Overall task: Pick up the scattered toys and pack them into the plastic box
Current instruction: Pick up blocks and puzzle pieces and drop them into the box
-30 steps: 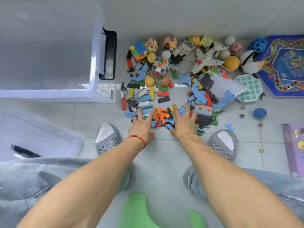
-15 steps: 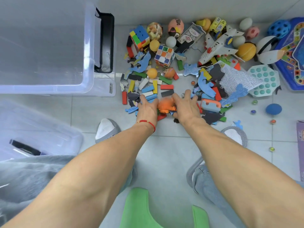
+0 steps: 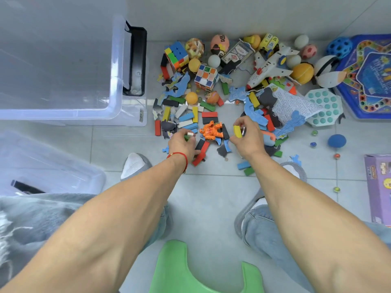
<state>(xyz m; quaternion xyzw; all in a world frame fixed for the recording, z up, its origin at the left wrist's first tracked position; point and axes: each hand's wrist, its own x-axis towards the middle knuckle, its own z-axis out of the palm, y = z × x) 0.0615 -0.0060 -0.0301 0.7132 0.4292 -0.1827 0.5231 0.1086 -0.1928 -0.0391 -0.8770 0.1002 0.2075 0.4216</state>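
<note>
a: what changed for your hands?

b: a moment ago both lay flat beside the orange plastic figure (image 3: pixel 211 130) at frame centre. now your right hand (image 3: pixel 247 138) pinches a small yellow block (image 3: pixel 237 131), and your left hand (image 3: pixel 183 144) curls on a white and a green piece (image 3: pixel 189 135).

a: and the clear plastic box (image 3: pixel 114 60)?

b: upper left, looks empty. the figure lies on the floor between your hands, so i think packing only begins.
</note>
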